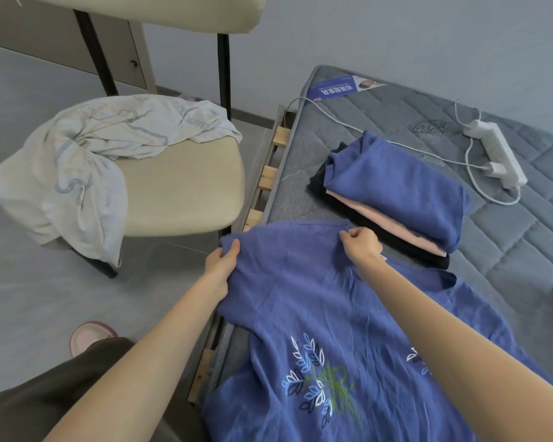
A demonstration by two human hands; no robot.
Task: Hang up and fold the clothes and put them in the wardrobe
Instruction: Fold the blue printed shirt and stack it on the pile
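You've got the blue embroidered garment (316, 314) on the mattress (508, 244), your left hand (219, 263) gripping its far-left corner, your right hand (361, 242) pinching the far edge, its length running back toward you.

Grey tiled floor (29, 298); pale blue-grey wall (396, 33); cream chair (179, 193) beside bare grey quilted mattress (508, 234).

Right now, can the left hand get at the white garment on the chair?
Probably yes, once freed. The left hand grips the blue embroidered top; only bare chair seat lies between it and the white garment, which is draped over the seat's edge.
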